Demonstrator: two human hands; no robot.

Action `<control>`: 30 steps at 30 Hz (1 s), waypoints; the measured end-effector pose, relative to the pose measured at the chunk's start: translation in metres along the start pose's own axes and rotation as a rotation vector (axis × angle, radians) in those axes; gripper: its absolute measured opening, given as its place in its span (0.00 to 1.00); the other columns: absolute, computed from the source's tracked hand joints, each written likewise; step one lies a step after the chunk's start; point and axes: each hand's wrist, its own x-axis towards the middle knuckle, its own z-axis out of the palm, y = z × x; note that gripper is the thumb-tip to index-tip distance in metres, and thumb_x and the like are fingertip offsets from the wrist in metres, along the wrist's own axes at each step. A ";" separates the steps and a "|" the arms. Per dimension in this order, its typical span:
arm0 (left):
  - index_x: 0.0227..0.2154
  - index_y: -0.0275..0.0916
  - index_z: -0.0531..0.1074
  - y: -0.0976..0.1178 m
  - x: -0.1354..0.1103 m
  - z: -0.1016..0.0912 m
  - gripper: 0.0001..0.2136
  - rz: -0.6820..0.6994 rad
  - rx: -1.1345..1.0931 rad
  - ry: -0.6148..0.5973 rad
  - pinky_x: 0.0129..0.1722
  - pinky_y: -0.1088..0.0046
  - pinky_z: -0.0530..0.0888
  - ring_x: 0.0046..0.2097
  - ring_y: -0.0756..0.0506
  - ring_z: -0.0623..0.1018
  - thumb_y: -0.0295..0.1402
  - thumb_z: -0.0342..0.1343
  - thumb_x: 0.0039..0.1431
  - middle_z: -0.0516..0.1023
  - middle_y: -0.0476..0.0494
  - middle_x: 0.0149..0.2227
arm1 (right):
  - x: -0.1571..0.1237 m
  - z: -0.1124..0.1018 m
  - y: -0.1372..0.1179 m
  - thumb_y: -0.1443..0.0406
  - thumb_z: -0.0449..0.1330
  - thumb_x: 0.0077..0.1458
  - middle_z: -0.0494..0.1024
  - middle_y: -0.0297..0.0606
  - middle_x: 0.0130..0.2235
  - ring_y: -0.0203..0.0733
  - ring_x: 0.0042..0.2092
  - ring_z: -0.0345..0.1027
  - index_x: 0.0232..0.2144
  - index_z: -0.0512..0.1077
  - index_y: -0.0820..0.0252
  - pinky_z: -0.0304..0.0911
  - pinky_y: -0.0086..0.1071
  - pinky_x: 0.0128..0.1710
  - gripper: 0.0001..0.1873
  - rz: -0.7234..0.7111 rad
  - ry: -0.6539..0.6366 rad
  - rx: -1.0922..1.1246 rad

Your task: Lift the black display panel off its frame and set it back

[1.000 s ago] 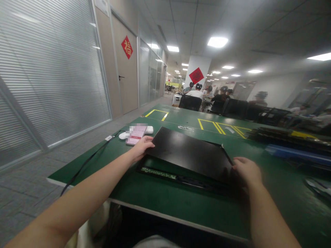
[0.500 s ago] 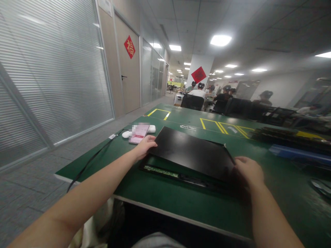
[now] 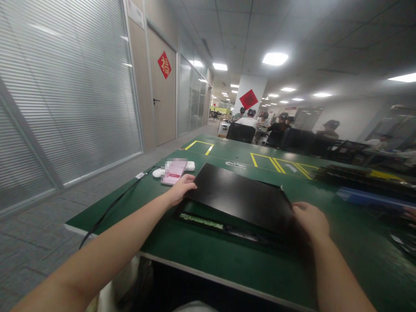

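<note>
A thin black panel with a dull sheen lies tilted above the green table, gripped at both ends. My left hand pinches its left edge, thumb on top. At the right edge, my right hand is closed on the panel, with most of its fingers hidden underneath or in shadow. Just nearer to me than the panel is a long narrow dark strip with a green circuit board showing in its left part. Whether the strip joins the panel cannot be made out.
A phone with a pink screen lies beyond my left hand, beside a white mouse-like object. A black cable hangs over the table's left edge. Dark stacked parts and a blue strip lie right. People sit farther back.
The view has tipped up slightly, so the scene sits a little lower. Both hands keep their hold on the panel. At the far right edge, part of another person's hand now shows.
</note>
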 end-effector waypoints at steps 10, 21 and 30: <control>0.38 0.35 0.71 -0.003 0.006 -0.002 0.21 -0.037 -0.017 0.038 0.32 0.73 0.75 0.31 0.47 0.81 0.23 0.71 0.39 0.81 0.45 0.31 | 0.006 0.001 0.005 0.57 0.54 0.50 0.82 0.45 0.43 0.56 0.46 0.74 0.44 0.81 0.52 0.65 0.40 0.38 0.22 0.006 -0.029 -0.084; 0.46 0.33 0.74 0.006 0.002 -0.001 0.24 -0.120 -0.064 -0.076 0.35 0.72 0.78 0.33 0.45 0.83 0.19 0.67 0.41 0.84 0.42 0.34 | 0.004 0.004 0.006 0.57 0.54 0.50 0.83 0.45 0.38 0.52 0.42 0.75 0.39 0.82 0.52 0.64 0.37 0.35 0.20 -0.038 0.007 -0.076; 0.45 0.35 0.71 0.003 0.002 -0.002 0.25 -0.088 -0.038 -0.060 0.34 0.70 0.78 0.33 0.44 0.83 0.20 0.68 0.41 0.84 0.43 0.34 | 0.004 0.004 0.006 0.57 0.55 0.49 0.82 0.45 0.35 0.51 0.40 0.76 0.37 0.83 0.51 0.65 0.36 0.34 0.19 -0.044 0.020 -0.072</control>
